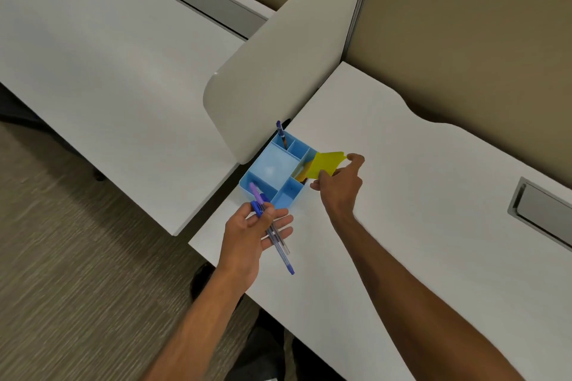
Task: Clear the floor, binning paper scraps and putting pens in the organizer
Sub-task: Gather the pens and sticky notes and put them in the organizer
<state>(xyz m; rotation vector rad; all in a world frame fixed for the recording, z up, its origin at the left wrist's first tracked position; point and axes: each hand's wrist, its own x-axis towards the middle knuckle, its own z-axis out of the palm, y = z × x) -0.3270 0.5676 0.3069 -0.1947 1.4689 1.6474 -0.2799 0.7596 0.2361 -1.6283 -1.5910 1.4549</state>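
Note:
A light blue organizer [272, 168] with several compartments sits at the near left corner of the white desk [402, 195]. One pen [281, 134] stands upright in its far compartment. My left hand [247, 235] holds a few pens [274, 237] just in front of the organizer, their tips pointing toward me. My right hand [339, 187] pinches a yellow sticky note [326, 164] over the organizer's right compartment, where more yellow and orange paper shows.
A rounded white divider panel [278, 71] stands just behind the organizer. A second white desk [108, 56] lies to the left with a grey cable hatch [216, 6]. Another hatch [541, 210] is at the right. Carpeted floor [62, 257] lies at lower left.

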